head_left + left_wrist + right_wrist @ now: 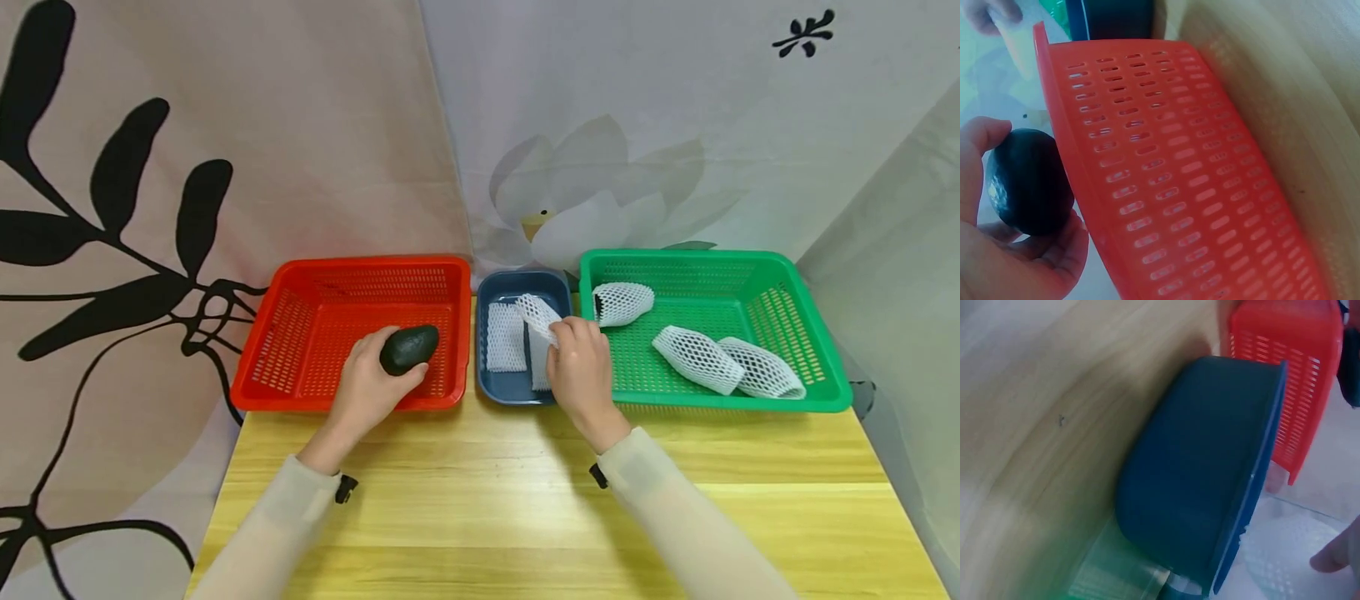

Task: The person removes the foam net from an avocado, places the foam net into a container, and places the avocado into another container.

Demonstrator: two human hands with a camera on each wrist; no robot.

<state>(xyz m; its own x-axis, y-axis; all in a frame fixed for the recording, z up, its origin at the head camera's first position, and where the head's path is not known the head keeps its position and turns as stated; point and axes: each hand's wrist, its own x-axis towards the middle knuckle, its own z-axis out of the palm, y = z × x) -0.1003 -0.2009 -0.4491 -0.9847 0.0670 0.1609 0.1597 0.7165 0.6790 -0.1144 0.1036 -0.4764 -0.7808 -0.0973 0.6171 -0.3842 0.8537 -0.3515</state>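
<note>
My left hand (369, 375) grips a dark green avocado (408, 349) above the front right part of the red basket (255, 367). In the left wrist view, thumb and fingers curl round the avocado (1030, 181) beside the basket's rim. Over the small blue bin (513, 392), my right hand (581, 367) pinches a white foam mesh sleeve (537, 315). Two more mesh sleeves, one at the left (506, 337), lie flat in that bin. The right wrist view catches the pinched sleeve (1291, 556) past the bin's rim, with just a fingertip showing.
To the right stands a green basket (780, 275) with three sleeved items, one at its left (626, 303) and two near its front (699, 358). All three containers stand in a row at the back of the wooden table (480, 500), against a printed cloth (360, 125).
</note>
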